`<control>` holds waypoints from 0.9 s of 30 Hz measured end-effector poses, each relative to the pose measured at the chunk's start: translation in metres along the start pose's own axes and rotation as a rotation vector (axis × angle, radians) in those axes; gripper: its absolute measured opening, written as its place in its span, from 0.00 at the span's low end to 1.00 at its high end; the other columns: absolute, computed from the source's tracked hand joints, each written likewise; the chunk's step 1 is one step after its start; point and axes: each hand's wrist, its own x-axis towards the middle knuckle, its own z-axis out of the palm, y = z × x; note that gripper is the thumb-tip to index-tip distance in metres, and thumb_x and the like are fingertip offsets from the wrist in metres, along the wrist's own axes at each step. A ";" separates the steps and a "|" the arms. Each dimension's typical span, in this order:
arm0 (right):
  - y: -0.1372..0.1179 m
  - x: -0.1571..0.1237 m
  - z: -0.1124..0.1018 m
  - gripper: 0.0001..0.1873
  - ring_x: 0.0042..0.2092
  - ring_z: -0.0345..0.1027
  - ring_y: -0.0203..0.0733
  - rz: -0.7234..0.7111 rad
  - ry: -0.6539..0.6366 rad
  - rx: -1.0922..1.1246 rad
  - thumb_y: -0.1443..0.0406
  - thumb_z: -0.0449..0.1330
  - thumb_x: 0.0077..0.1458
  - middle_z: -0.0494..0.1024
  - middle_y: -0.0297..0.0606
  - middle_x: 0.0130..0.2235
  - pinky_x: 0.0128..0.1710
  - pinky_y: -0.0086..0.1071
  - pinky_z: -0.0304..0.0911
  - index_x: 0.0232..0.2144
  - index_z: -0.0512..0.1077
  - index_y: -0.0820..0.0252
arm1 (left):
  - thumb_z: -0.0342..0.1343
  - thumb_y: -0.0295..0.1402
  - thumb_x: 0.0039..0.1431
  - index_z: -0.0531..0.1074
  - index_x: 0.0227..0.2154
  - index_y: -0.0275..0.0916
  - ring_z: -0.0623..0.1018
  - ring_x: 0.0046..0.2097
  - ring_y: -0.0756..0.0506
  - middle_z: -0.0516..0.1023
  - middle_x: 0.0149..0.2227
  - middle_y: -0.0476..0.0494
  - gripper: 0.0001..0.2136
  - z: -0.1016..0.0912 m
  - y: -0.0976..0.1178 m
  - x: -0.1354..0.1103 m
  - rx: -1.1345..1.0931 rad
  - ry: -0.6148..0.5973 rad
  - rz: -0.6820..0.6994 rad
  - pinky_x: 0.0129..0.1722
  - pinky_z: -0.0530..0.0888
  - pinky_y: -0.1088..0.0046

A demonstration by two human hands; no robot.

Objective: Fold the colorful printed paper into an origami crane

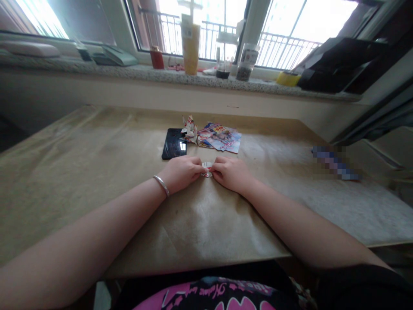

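Between my hands is a small piece of white paper [207,165] with red print, low over the table. My left hand [182,173], a silver bangle on its wrist, pinches the left side of the paper. From the other side, my right hand [231,173] has its thumb and fingers closed on the right side. Just beyond lie a black smartphone [174,144], a crumpled piece of printed paper [191,130] at its right edge, and a fanned pile of colourful printed cards [224,137].
A beige cover lies over the table [97,150]. At the right edge is a blurred-out bluish object [334,163]. Along the stone windowsill [167,77] stand a tall yellow container [191,49], a red jar [157,58], a clear jar [248,62] and a black object [338,64].
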 end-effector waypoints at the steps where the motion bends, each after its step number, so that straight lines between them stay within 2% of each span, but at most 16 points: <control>1: 0.001 0.000 0.001 0.13 0.39 0.68 0.40 -0.003 0.003 0.005 0.62 0.51 0.59 0.76 0.38 0.38 0.31 0.30 0.54 0.35 0.76 0.56 | 0.49 0.32 0.62 0.78 0.37 0.45 0.74 0.34 0.49 0.75 0.33 0.46 0.11 0.000 0.000 0.000 0.004 0.005 0.006 0.31 0.67 0.75; 6: 0.003 -0.002 0.004 0.13 0.41 0.68 0.38 -0.042 0.009 0.038 0.63 0.51 0.60 0.76 0.36 0.42 0.34 0.30 0.56 0.39 0.76 0.54 | 0.49 0.31 0.62 0.78 0.36 0.43 0.73 0.34 0.49 0.74 0.33 0.45 0.11 0.001 0.000 0.002 0.034 -0.010 0.034 0.33 0.68 0.75; 10: 0.001 -0.003 0.000 0.14 0.42 0.68 0.40 -0.054 -0.015 -0.006 0.63 0.50 0.60 0.76 0.36 0.41 0.32 0.30 0.55 0.40 0.76 0.53 | 0.49 0.29 0.62 0.77 0.39 0.43 0.73 0.36 0.48 0.74 0.35 0.44 0.11 0.001 -0.002 0.003 0.057 -0.033 0.075 0.36 0.69 0.73; 15: -0.004 0.000 -0.007 0.13 0.41 0.67 0.42 -0.037 -0.056 -0.073 0.64 0.51 0.60 0.76 0.40 0.40 0.30 0.31 0.55 0.38 0.76 0.55 | 0.49 0.27 0.63 0.74 0.42 0.38 0.73 0.37 0.46 0.75 0.37 0.41 0.10 -0.008 0.003 0.004 0.158 -0.119 0.195 0.35 0.70 0.71; 18: -0.005 0.001 -0.009 0.13 0.41 0.68 0.42 -0.045 -0.067 -0.073 0.64 0.51 0.59 0.76 0.40 0.40 0.30 0.31 0.55 0.38 0.76 0.55 | 0.49 0.27 0.63 0.73 0.43 0.36 0.73 0.37 0.45 0.75 0.37 0.41 0.10 -0.014 0.007 0.004 0.169 -0.153 0.201 0.33 0.69 0.71; 23: -0.002 0.000 -0.010 0.13 0.40 0.68 0.42 -0.015 -0.079 -0.057 0.65 0.52 0.57 0.76 0.39 0.38 0.30 0.31 0.55 0.36 0.76 0.56 | 0.49 0.29 0.64 0.73 0.44 0.41 0.73 0.38 0.46 0.75 0.37 0.43 0.10 -0.016 0.004 0.004 0.192 -0.181 0.178 0.32 0.67 0.72; 27: 0.001 -0.001 -0.010 0.12 0.40 0.69 0.42 -0.011 -0.085 -0.025 0.66 0.52 0.56 0.76 0.38 0.37 0.31 0.31 0.56 0.35 0.77 0.55 | 0.51 0.29 0.62 0.75 0.42 0.43 0.74 0.38 0.46 0.75 0.36 0.45 0.10 -0.019 0.000 0.003 0.189 -0.228 0.159 0.31 0.66 0.73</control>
